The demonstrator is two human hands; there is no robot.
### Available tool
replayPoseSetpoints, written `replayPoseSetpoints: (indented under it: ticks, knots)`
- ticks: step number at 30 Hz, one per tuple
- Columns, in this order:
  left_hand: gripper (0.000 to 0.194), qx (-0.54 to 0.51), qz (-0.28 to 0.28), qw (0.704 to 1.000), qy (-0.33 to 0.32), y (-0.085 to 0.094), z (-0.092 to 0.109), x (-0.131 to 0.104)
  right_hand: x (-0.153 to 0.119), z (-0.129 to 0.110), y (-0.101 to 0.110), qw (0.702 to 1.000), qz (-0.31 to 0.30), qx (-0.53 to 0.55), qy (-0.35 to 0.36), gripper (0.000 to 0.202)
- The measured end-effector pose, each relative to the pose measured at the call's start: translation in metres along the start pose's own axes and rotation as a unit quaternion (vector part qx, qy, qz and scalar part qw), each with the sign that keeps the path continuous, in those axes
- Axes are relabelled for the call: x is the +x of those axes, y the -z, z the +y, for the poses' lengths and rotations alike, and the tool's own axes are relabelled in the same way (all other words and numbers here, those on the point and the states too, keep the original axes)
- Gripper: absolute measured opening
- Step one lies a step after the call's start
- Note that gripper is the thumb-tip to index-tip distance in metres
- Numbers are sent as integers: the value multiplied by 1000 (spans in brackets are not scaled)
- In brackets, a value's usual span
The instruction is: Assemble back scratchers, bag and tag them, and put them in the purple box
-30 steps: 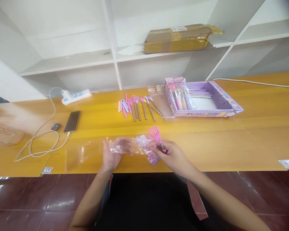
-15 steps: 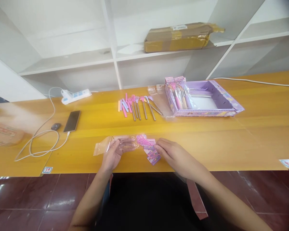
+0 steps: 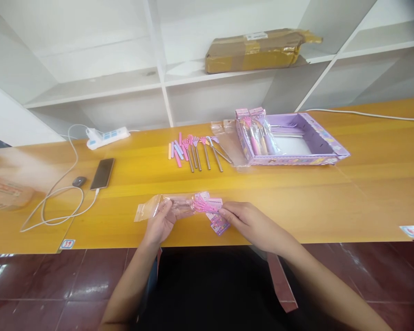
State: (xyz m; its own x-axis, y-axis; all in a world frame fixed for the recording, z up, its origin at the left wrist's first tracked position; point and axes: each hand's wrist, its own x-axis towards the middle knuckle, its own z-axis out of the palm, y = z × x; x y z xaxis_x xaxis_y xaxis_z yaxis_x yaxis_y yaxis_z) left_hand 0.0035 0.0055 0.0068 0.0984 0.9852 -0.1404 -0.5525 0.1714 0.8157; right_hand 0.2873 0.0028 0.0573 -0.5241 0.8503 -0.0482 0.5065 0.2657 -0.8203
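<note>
My left hand (image 3: 161, 223) is closed on a clear plastic bag (image 3: 184, 205), thumb on top, with the bag lying sideways over the table. My right hand (image 3: 243, 218) pinches the narrow end of a pink hand-shaped back scratcher (image 3: 202, 203). Its spread claw points left and lies at or inside the bag's right end; the clear film makes it hard to tell which. Under and beside the claw lie several pink-and-purple printed cards (image 3: 220, 224), close to my right fingertips. Further back, several back scratchers with metal rods (image 3: 208, 156) rest beside short pastel sticks (image 3: 177, 151).
A purple open box (image 3: 298, 160) at the back right holds packed scratchers (image 3: 258, 138); clear bags (image 3: 227, 138) lie beside it. To the left are a phone (image 3: 102, 174) with a white cable, a dark mouse-like object (image 3: 79, 181) and a power strip (image 3: 108, 138). A taped carton (image 3: 255, 53) sits on the shelf.
The pink back scratcher has shifted slightly left toward the bag, with my right hand moving along. My left hand keeps its hold on the bag.
</note>
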Motion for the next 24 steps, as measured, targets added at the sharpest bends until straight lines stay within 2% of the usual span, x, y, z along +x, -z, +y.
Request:
replayPoseSetpoints:
  ticks: [6,12,15,17,19,24]
  knots:
    - [34,68,-46,997,14,-3,2,-4,1,-1,-3,1000,-20,6,4,48]
    - [35,145,-107,983,30,8,-4,-5,2,-5,-11,999,-22,42,-20,30]
    - [36,205,-157,964,57,9,-4,-5,3,-7,-18,999,-23,33,-25,37]
    - [37,219,-169,959,57,7,-3,-5,4,-9,-22,999,-15,32,-20,40]
    - [36,208,-143,967,35,5,-2,-4,5,-12,-23,999,-8,32,-15,39]
    - [36,133,-4,991,-27,3,-3,-1,2,-14,-13,999,-19,22,-30,26]
